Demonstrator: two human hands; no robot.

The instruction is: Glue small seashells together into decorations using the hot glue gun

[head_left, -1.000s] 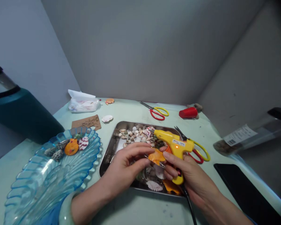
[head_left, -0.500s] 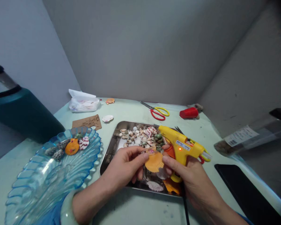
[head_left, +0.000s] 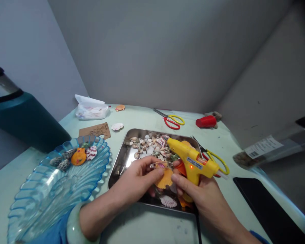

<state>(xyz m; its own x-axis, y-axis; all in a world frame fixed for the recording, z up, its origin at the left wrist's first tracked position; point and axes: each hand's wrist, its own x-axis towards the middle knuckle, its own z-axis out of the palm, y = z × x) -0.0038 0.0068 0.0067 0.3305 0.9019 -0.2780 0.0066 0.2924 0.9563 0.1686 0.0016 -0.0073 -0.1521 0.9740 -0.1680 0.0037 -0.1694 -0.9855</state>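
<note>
Glue gun in one hand, orange shell between both, all over the metal tray

So the metal tray is my landmark here, sitting on the pale green bench. The orange shell is right above the tray's near half, ribbed side showing, with a pink patch near its top. Something thin and shiny runs along that top edge, but I can't tell what it is.

Left hand has its fingers nearly closed, thumb and fingers pinching the shell's left side. Right hand is curled around the handle of a yellow glue gun, thumb reaching forward to the shell's right edge. The gun's over the tray's right side, nozzle aimed left, red light glowing.

In the tray there's a heap of small shells toward the far side, plus a white ribbed shell by the near edge.

Left of the tray: a blue clear dish with a few shells in it, and a teal bottle beyond that. Behind the tray: scissors with red and yellow handles. A second pair lies just off its right side, and a flat black thing is farther right.
</note>
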